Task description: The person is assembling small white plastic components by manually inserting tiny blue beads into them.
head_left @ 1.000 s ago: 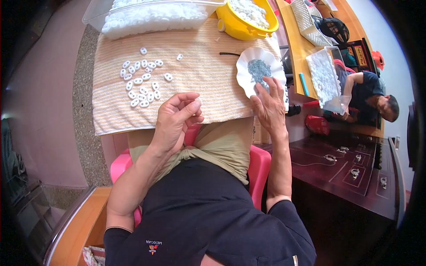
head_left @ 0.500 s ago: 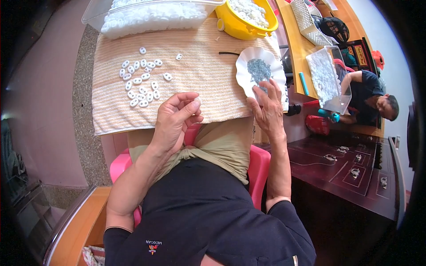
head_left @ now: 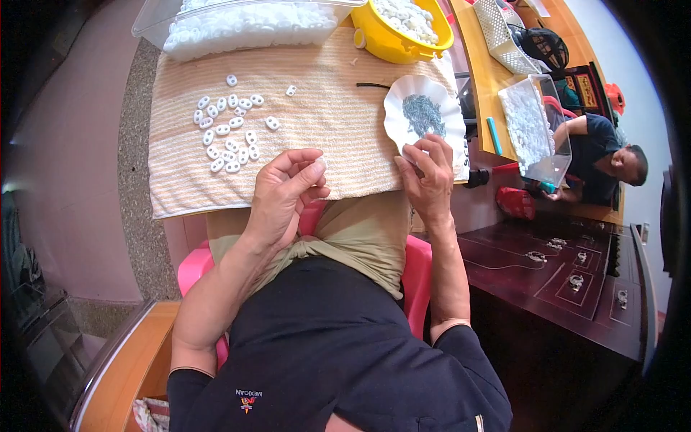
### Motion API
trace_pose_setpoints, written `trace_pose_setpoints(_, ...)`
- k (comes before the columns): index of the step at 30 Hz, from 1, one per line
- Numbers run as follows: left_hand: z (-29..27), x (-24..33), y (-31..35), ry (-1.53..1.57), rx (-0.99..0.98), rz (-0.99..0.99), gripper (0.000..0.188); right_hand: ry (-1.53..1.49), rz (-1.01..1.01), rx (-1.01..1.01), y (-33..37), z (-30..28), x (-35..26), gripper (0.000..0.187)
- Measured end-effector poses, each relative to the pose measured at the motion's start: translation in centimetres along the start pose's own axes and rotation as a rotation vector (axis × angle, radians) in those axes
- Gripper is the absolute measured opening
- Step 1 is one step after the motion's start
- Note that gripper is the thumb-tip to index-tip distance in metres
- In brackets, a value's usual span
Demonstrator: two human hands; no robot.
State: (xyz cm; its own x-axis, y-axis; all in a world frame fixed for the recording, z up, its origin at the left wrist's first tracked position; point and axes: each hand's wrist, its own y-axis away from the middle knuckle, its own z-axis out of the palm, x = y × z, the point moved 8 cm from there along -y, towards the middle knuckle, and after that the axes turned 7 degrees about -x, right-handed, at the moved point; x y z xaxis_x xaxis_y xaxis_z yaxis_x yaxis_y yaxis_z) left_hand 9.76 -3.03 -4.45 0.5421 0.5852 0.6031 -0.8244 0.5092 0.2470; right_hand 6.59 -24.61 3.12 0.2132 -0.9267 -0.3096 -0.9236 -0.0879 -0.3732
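My left hand (head_left: 284,191) is closed near the cloth's front edge, thumb and forefinger pinching a small whitish piece, mostly hidden by the fingertips. My right hand (head_left: 430,180) has its fingers drawn together at the near rim of a white fluted dish (head_left: 394,111). Whatever those fingers hold, if anything, is too small to tell. A heap of tiny grey metal-looking pieces (head_left: 422,114) lies in the dish. To the left, several white oval plastic parts (head_left: 223,130), each with two dark holes, are scattered on the striped towel (head_left: 324,93).
A clear bin of white parts (head_left: 245,36) and a yellow tub (head_left: 403,50) stand at the back. A short black rod (head_left: 372,85) lies left of the dish. At right, another person (head_left: 601,158) sits by a clear bin (head_left: 533,129) and a teal stick (head_left: 494,135).
My right hand has pulled back slightly toward me from over the grey pieces, and its spread fingers have come together. My left hand stays put. The other person's hand and teal object have shifted.
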Motion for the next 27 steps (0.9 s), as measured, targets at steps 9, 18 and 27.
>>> trace_pose_setpoints(9, -0.2, 0.1, 0.1, 0.008, 0.005, 0.003, 0.018, 0.077, -0.14, 0.106, -0.1, -0.5, -2.9, 0.015)
trace_pose_setpoints(18, -0.3, -0.1, 0.0, 0.025, -0.039, -0.014, 0.015, -0.576, 0.043, -0.031, -2.1, 1.5, -4.9, 0.011)
trace_pose_setpoints(27, -0.1, 0.3, 0.0, 0.074, -0.024, -0.01, 0.016, -1.381, 0.346, -0.316, -2.1, 7.9, -5.7, 0.012)
